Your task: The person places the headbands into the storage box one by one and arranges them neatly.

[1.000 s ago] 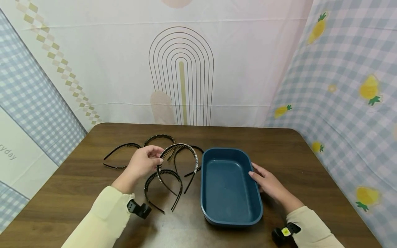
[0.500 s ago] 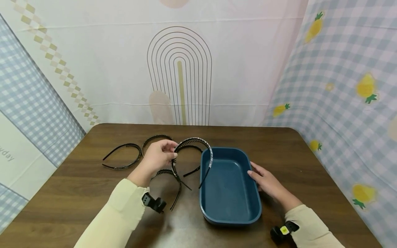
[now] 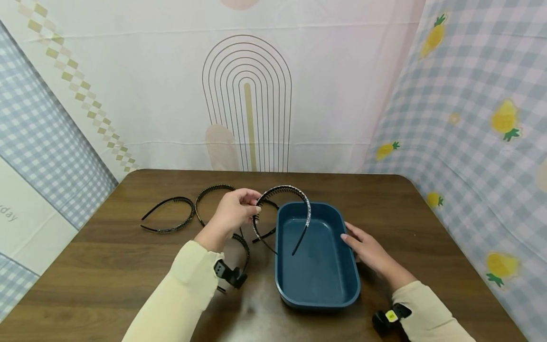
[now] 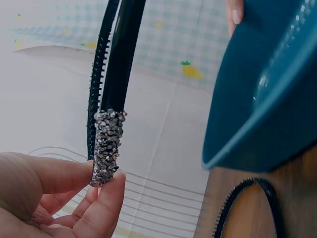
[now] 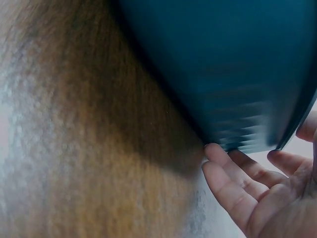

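Aloft: a person's left hand (image 3: 232,209) pinches a silver-studded headband (image 4: 109,141) between thumb and fingers, gripping it on its sparkling stretch of stones; comb teeth line the inner edge of the black band.
Over the tub: the held headband hangs in the air at the far left rim of a deep blue tub (image 3: 318,302), one tip seen against the tub's interior; the left wrist view shows a gap between the two.
At the rim: the right hand (image 3: 369,251) holds the tub by its right side, thumb at the edge, fingertips against the outer wall.
On the tabletop: four more dark headbands rest on the brown wooden table (image 3: 98,270): a far-left headband (image 3: 164,231), a back headband (image 3: 215,186), a headband beside the tub (image 3: 266,235), partly hidden, and a near headband (image 3: 247,248), largely covered by the left arm.
At the cuffs: pale yellow sleeves (image 3: 183,285), with a black camera (image 3: 231,274) on the left wrist and a yellow-stickered camera (image 3: 386,320) on the right.
Backdrop: a white cloth (image 3: 342,95) printed with nested arches, flanked on the right by blue-checked fabric (image 3: 466,180) dotted with yellow fruit.
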Motion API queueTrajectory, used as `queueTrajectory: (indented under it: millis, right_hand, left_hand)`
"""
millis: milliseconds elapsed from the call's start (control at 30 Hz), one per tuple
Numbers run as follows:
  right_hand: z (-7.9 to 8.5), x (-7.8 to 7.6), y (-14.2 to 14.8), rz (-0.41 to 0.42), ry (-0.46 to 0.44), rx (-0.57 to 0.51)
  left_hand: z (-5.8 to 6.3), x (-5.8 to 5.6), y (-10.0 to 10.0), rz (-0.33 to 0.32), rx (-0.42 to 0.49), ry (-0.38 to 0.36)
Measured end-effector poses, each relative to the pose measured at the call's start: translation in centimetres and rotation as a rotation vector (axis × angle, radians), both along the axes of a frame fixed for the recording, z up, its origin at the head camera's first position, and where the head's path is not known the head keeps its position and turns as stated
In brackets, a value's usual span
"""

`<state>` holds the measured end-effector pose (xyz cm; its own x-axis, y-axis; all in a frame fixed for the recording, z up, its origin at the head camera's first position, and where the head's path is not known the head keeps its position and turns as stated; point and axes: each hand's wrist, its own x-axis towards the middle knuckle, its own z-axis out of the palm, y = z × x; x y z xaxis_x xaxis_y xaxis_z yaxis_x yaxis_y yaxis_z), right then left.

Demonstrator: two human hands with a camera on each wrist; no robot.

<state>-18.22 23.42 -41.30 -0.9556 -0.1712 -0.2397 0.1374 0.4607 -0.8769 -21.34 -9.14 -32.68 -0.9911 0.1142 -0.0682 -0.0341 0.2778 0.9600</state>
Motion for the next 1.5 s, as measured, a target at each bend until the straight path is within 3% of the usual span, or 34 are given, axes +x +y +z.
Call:
queueTrajectory:
  millis: [500,867,1233,1500]
  right_hand:
    - [0.0,-0.2,0.0,-0.008,-0.015,-0.017]
    - [0.0,-0.1,0.1,0.010,0.001,-0.022]
    - [0.0,0.0,0.1,-0.004,0.013,-0.013]
    - [0.2,0.1,0.0,0.031,0.082,0.058]
  left_hand:
    - [-0.3,-0.8,3.3,-0.001,0.022,-0.001]
    - [-0.9,-0.9,5.4,-0.032,0.062,-0.050]
    - [-1.6,-1.5,6.7,-0.073,-0.044,-0.032]
    - [-1.9,-1.7,7.3,-0.077,-0.142,-0.036]
